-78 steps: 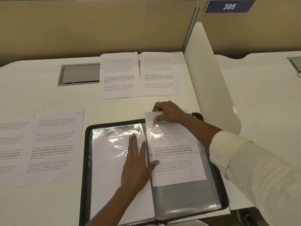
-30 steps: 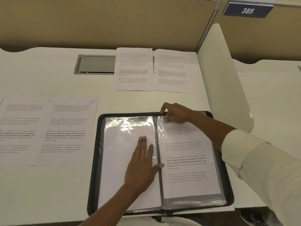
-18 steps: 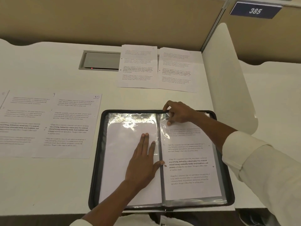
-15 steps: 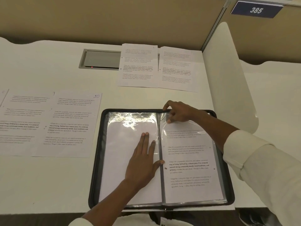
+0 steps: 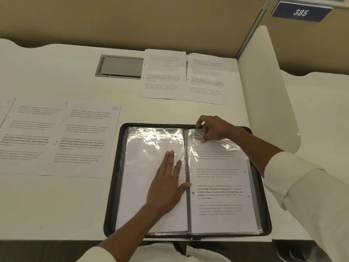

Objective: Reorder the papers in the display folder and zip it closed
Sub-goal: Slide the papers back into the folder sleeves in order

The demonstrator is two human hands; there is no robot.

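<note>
Head view: the display folder (image 5: 113, 186) lies open and unzipped at the near edge of the desk (image 5: 56, 72). The left hand (image 5: 166, 186) rests flat, fingers straight, on the blank left page, apparently pinning that side so the spine does not shift. The right hand (image 5: 213, 129) pinches the far edge of the clear sleeve (image 5: 193, 133) just right of the spine, likely steadying its mouth around the printed sheet (image 5: 221, 191) inside. Loose papers (image 5: 163, 74) lie at the far side and numbered sheets (image 5: 85, 140) on the left, so reordering seems unfinished.
</note>
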